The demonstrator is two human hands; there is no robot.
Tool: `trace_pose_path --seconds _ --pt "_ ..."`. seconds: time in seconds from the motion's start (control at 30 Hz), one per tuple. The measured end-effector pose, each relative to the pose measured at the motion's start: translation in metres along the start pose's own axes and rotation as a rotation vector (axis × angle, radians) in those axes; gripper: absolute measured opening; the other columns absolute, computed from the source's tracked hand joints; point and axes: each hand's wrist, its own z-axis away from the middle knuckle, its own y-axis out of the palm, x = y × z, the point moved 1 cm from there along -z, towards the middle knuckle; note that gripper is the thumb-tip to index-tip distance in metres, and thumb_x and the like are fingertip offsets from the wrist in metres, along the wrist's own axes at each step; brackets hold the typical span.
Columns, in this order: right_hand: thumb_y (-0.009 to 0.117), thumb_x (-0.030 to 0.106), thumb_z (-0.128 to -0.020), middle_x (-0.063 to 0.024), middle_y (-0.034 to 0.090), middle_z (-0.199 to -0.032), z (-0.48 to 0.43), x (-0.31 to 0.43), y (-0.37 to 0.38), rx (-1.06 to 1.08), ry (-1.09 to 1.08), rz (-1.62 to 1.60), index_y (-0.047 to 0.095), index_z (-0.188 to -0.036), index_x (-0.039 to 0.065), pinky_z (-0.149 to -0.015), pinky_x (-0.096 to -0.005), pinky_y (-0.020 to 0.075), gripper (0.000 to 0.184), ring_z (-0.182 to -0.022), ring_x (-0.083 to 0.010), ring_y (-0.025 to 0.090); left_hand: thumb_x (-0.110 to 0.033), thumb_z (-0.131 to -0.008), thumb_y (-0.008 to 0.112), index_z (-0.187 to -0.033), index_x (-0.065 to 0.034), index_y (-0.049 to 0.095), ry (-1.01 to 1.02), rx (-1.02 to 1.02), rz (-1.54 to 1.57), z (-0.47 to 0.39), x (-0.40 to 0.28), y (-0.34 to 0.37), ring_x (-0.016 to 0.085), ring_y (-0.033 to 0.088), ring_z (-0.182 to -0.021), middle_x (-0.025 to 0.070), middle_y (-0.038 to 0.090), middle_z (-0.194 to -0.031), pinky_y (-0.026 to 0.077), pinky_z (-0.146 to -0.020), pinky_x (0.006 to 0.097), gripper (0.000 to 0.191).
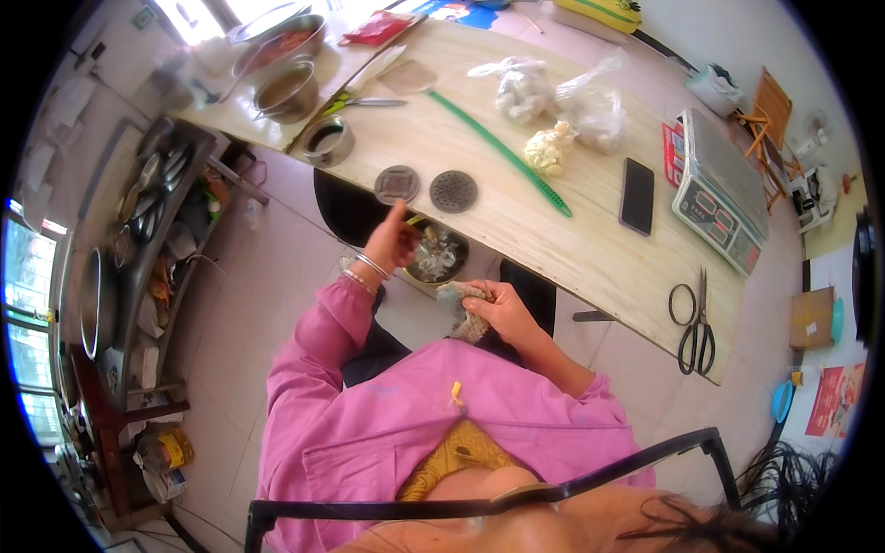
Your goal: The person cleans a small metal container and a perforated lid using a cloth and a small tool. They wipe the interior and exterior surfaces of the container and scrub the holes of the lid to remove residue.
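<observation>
My left hand (393,243), wearing bracelets, is at the table's front edge with one finger stretched out at the lower rim of a round grey disc (397,184). Its other fingers are curled, and I see nothing held in it. A beige waffle-textured cloth (471,325) with a grey-blue patch is gripped in my right hand (508,312), above my lap. Beside the first disc lies a second round grey disc (453,191), dotted with small holes. Below my left hand, a bin (456,273) on the floor holds crumpled clear plastic and scraps.
On the wooden table (484,228) lie a green-handled fly swatter (498,152), bags of garlic (523,93), peeled cloves (548,150), a phone (637,196), a digital scale (722,193) and black scissors (698,332). A metal cup (328,143) of dark liquid and bowls (287,90) stand left.
</observation>
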Motion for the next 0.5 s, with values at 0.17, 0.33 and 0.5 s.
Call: trace_pose_path --seconds 0.17,0.33,0.5 --pt "0.061 0.006 -0.090 0.0035 0.065 -0.092 0.000 -0.001 0.000 0.033 -0.040 -0.039 0.064 -0.115 0.000 -0.071 -0.0198 0.0455 0.025 -0.079 -0.0021 0.055 -0.062 -0.078 0.068 -0.095 -0.0104 0.055 0.014 0.089 0.157 -0.002 0.000 0.063 0.020 0.052 -0.053 0.0074 0.057 -0.075 0.034 -0.041 0.0280 0.056" --pt "0.061 0.006 -0.090 0.0014 0.066 -0.097 0.006 -0.001 -0.002 0.025 -0.023 -0.022 0.064 -0.116 -0.001 -0.074 -0.0206 0.0472 0.026 -0.083 -0.0030 0.057 -0.054 -0.074 0.076 -0.095 -0.0094 0.056 0.079 -0.124 0.312 -0.031 0.004 0.072 0.024 0.053 -0.056 0.0088 0.055 -0.080 0.037 -0.044 0.0329 0.053" --pt "0.061 0.006 -0.090 0.0010 0.066 -0.098 0.004 -0.009 -0.001 0.042 -0.010 -0.072 0.063 -0.116 -0.001 -0.075 -0.0207 0.0476 0.027 -0.084 -0.0033 0.057 -0.040 -0.075 0.077 -0.092 -0.0063 0.058 0.203 -0.251 0.284 -0.039 0.008 0.073 0.023 0.054 -0.057 0.0078 0.056 -0.077 0.042 -0.046 0.0366 0.043"
